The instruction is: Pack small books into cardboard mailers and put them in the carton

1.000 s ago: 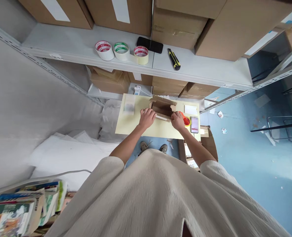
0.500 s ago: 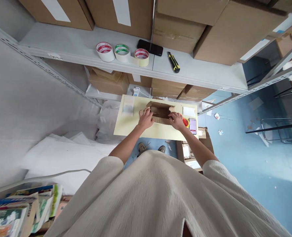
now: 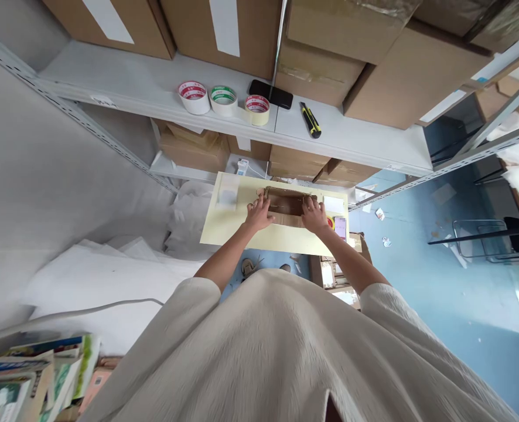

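A small brown cardboard box (image 3: pixel 287 220) with its top open lies on the pale yellow tabletop (image 3: pixel 224 231), between my two hands. My left hand (image 3: pixel 258 215) grips its left end, fingers bent over the edge and thumb along the near side. At the opposite end, my right hand (image 3: pixel 314 215) curls its fingers over the rim. The inside of the box looks dark, and no contents can be made out. Just right of my right hand are a red and yellow tape roll (image 3: pixel 330 223), partly covered, and a phone (image 3: pixel 340 227) with a lit screen.
White labels (image 3: pixel 333 204) lie at the table's right. Above, a grey shelf (image 3: pixel 145 88) bears tape rolls (image 3: pixel 224 101), a black phone-like object (image 3: pixel 270 94), a yellow-black utility knife (image 3: pixel 310 120) and large cartons (image 3: pixel 321 79). An open carton (image 3: pixel 365 249) stands below right; white sheets (image 3: pixel 123 275) lie left.
My right hand's fingers have moved further over the box's right end, where a torn-looking flap showed before. The left flap now spreads outward. The whole view has shifted slightly.
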The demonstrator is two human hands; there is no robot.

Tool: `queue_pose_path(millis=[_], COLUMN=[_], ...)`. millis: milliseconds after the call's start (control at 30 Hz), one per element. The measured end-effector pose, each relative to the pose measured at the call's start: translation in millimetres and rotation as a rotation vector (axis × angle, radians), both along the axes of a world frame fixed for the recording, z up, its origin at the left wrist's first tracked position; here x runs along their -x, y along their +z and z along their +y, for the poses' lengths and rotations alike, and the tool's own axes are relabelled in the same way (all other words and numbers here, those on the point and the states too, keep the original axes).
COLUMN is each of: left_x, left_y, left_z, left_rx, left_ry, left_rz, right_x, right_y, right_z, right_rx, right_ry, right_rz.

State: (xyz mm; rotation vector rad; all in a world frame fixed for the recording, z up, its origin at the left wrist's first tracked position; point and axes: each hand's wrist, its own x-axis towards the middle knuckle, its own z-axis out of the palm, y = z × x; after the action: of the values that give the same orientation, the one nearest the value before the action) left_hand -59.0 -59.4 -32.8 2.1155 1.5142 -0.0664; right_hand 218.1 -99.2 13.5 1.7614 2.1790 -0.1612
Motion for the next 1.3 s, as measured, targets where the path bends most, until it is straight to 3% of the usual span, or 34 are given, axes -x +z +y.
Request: queue_pose_path(millis=[300,500,600,733,833,933,1033,1133,1300], left_x=[2.7,7.9,17.2,43.5,73.0,105.6,133.4,150.3,153.4], left_y=[-6.8,-7.0,-4.7,-7.7,-19.9,-39.0,-59.4,-76.6,-95.0], left_z=[2.0,-2.3,2.2,22.7,42.9,57.5,65.1,72.0,88.3], left_rx=[0.002,-0.075,-0.173,-0.279,-0.232,-0.059,0.055,0.109,0.094], left_ry=[0.015,0.034,0.097,0.314,0.540,0.804,0.963,1.017,0.924], left_rz=[-0.052,-0.209,-0.350,-0.437,-0.449,-0.375,-0.253,-0.184,-0.180], right_x=[-27.5,-33.3,-36.0,-36.2,-33.8,-31.6,-31.2,-31.5,-28.5], right_y=[-11.9,-20.5,-24.7,-26.1,-22.2,-17.3,-15.0,-14.9,-11.7], right_z=[29.6,54.8,62.5,68.0,69.2,69.2,69.4,69.6,67.9], right_rx=[0.154,0.223,0.236,0.246,0.256,0.266,0.283,0.288,0.303], right_ry=[-0.040,-0.027,-0.021,-0.021,-0.032,-0.038,-0.042,-0.046,-0.059], right_rz=[0.015,0.043,0.062,0.070,0.062,0.063,0.066,0.065,0.051])
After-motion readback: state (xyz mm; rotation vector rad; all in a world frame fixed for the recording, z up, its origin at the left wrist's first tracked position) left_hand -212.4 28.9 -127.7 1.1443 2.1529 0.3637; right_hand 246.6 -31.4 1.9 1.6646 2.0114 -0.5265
